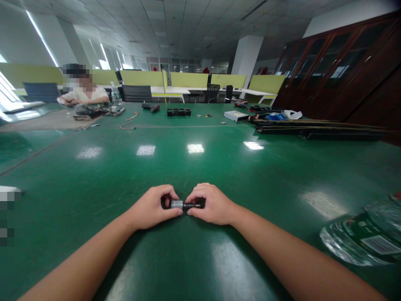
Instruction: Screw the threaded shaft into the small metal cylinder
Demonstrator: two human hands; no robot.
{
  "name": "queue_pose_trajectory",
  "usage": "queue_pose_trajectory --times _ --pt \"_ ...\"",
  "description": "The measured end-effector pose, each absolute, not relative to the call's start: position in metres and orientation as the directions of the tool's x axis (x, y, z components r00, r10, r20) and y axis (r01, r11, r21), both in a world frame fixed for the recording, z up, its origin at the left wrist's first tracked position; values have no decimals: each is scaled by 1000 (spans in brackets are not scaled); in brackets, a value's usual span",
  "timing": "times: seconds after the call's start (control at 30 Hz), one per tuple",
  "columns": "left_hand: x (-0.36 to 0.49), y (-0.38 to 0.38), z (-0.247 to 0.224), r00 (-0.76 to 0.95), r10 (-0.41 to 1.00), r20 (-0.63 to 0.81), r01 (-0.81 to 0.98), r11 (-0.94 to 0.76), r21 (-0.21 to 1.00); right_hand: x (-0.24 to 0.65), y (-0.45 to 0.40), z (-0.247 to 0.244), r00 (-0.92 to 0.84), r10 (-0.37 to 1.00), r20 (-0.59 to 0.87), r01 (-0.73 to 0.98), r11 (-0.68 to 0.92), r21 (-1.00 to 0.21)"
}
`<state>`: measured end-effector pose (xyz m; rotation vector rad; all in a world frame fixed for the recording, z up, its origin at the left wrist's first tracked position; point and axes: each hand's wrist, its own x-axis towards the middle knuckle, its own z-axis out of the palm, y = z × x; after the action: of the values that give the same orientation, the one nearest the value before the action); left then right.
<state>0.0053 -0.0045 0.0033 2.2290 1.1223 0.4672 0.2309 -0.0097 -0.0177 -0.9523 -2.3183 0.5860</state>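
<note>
Low over the green tabletop (175, 163), a small silver-and-black cylindrical part (177, 204) lies level between my hands. Its left portion is a smooth silver barrel, and a thinner, dark, ridged shaft runs to the right. My left hand (156, 207) is closed around the barrel end, thumb in front and fingers curled behind. At the shaft end, my right hand (210, 204) pinches with thumb and fingers. Both tips of the part are partly hidden by my fingers, and its exact kind cannot be made out.
A clear plastic bottle (363, 238) lies at the right edge. Far back are a black module (178, 112), a dark power tool (151, 107), a silver box (235, 116) and long black strips (313, 127). Another person (83, 90) sits at the far left.
</note>
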Motion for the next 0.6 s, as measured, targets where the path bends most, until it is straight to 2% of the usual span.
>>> queue_pose_trajectory --times 0.6 --pt "4 -5 2 587 808 45 585 -462 666 233 -11 -13 -558 759 335 531 637 -559"
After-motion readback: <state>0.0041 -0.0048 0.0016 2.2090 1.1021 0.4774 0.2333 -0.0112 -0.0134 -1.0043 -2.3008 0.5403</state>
